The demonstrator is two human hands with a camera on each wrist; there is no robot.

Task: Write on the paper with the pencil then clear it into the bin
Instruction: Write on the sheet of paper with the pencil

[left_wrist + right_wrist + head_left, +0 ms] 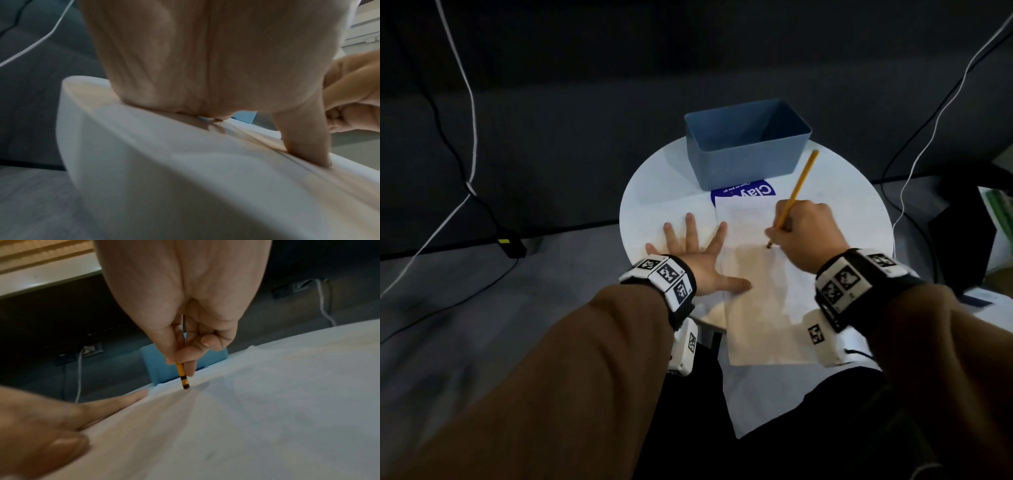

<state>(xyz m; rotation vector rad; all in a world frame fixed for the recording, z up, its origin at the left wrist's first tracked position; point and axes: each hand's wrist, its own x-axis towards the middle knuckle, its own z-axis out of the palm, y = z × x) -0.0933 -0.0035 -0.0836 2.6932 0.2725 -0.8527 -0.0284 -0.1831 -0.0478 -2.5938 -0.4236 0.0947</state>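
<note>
Paper (760,291) lies on the round white tabletop (654,205) before the blue bin (743,161), overhanging the near edge, thin, limp, likely best crumpled; left hand (695,260) presses flat, fingers spread; right hand (808,236) pinches the light, stiff pencil (796,192), tip down.

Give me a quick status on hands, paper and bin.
Left hand flat, pinning paper. Right hand grips pencil, end on paper. Bin empty, unobstructed.
</note>
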